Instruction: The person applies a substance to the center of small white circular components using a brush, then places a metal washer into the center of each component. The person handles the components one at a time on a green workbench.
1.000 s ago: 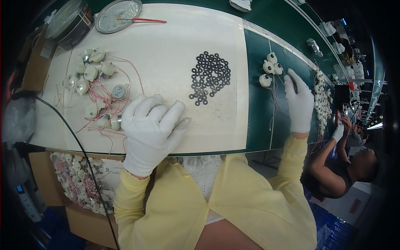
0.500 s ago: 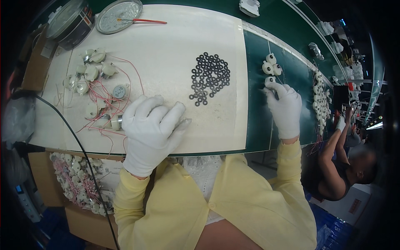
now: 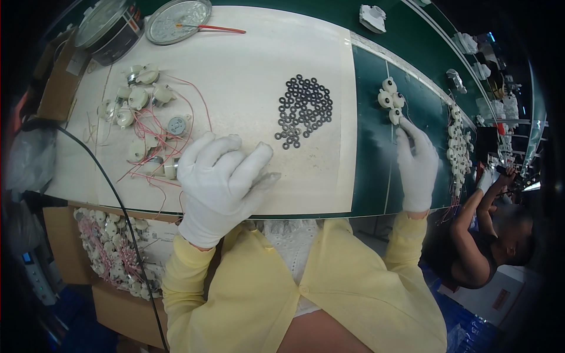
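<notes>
Looks like your four motors [image 3: 385,100] at right are done, wired pile [image 3: 138,99] at left to go, left hand [image 3: 220,182] loosely spread, can't tell if right hand [image 3: 418,165] grips anything.

Could read nothing. Noted illegible marks: on tub [image 3: 120,44], upper left of washers [image 3: 293,106]; on carton label [image 3: 77,62], far left of washers; in red on white box [image 3: 508,280], lower right of washers.

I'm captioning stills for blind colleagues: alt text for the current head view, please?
A gloved right hand is beside four white round parts on a green surface; the gloved left hand is over a pale sheet bearing red-wired parts and black rings.
</notes>
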{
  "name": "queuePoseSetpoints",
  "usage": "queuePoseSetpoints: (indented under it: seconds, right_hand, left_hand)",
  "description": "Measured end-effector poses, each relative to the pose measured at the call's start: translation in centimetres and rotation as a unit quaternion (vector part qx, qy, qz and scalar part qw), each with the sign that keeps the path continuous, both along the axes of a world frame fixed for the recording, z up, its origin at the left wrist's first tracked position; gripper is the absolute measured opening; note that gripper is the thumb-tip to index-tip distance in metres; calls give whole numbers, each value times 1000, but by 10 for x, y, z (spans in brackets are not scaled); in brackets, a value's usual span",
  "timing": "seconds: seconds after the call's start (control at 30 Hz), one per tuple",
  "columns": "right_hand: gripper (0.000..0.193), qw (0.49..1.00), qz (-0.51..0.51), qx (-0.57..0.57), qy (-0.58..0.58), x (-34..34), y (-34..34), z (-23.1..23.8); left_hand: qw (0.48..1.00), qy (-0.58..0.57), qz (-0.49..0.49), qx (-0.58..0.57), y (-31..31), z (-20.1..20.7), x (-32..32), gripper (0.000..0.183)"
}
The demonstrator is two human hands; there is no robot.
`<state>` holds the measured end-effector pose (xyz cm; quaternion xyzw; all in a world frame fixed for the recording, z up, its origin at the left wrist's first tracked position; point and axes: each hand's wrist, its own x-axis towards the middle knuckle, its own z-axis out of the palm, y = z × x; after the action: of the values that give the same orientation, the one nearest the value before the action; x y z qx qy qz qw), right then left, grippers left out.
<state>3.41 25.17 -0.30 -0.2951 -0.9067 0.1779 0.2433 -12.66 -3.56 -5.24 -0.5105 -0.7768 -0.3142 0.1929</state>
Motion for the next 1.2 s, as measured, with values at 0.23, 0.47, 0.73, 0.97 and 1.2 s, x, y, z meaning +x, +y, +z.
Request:
queuePoseSetpoints:
  seconds: [0.23, 0.47, 0.73, 0.97, 1.2]
  right_hand:
    - [68, 894, 433, 8, 118, -46, -102, 7]
    - [59, 865, 462, -142, 132, -36, -91, 5]
    - [96, 530, 331, -740, 247, -13, -64, 1]
    - [47, 780, 172, -598, 59, 1, -28, 11]
    - [22, 865, 116, -487, -6, -19, -41, -21]
  left_hand:
    - [951, -186, -151, 196, 25, 22, 18, 49]
    - [952, -209, -176, 140, 24, 19, 24, 42]
    - [952, 86, 287, -62, -11, 18, -46, 25]
    - [966, 89, 222, -97, -9, 13, -38, 18]
    - [978, 13, 203, -53, 5, 5, -12, 21]
